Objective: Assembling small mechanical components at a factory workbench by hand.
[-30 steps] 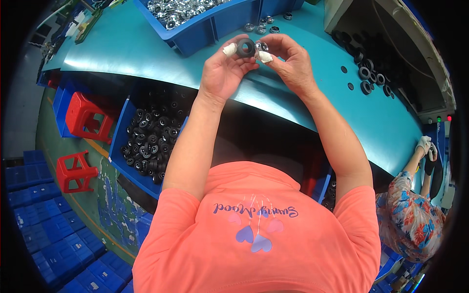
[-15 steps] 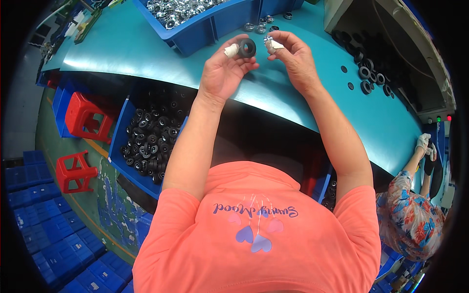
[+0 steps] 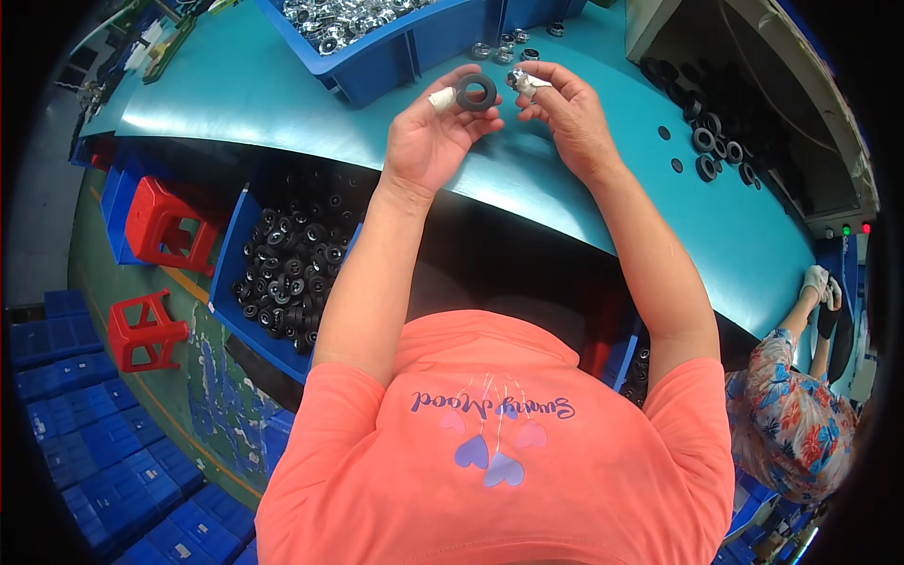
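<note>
My left hand (image 3: 435, 139) pinches a black rubber ring (image 3: 476, 92) between thumb and a taped fingertip, held above the teal workbench (image 3: 282, 104). Just to its right, my right hand (image 3: 565, 111) grips a small shiny metal part (image 3: 521, 81) in its taped fingertips. The ring and the metal part sit a short gap apart. A few loose metal parts (image 3: 504, 45) lie on the bench just beyond my fingers.
A blue bin of silvery metal parts (image 3: 348, 24) stands at the bench's far edge. More black rings (image 3: 706, 141) lie scattered at right. Below the bench, a blue bin of black rings (image 3: 287, 273) and red stools (image 3: 155, 221). Another person (image 3: 800, 424) sits at right.
My hands have drawn slightly apart. The black ring stayed in my left hand, while my right hand pulled away to the right with the metal part.
</note>
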A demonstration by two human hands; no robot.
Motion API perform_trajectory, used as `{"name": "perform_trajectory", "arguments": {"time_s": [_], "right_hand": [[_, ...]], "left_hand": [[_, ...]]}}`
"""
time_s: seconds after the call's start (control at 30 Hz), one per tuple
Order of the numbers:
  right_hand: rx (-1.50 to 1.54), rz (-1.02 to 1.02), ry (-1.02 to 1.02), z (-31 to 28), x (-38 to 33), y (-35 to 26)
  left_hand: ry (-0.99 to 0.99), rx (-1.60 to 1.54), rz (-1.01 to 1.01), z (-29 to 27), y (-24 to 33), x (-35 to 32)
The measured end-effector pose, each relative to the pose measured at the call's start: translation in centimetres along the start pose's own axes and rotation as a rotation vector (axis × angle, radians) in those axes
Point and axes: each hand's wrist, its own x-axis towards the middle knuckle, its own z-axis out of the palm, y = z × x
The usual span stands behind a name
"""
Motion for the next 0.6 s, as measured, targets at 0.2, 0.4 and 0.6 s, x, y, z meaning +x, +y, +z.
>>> {"name": "perform_trajectory", "arguments": {"time_s": [0.2,0.4,0.6], "right_hand": [[-0.003,0.010,0.004,0.0,0.0,-0.1],[-0.093,-0.181,-0.015,0.4,-0.1,0.2],[-0.527,-0.497,0.008,1.9,-1.1,-0.3]], "left_hand": [[0.033,0.007,0.000,0.0,0.0,0.1],[0.026,0.001,-0.006,-0.2,0.0,0.1],[0.072,0.177,-0.002,1.1,-0.3,0.0]]}}
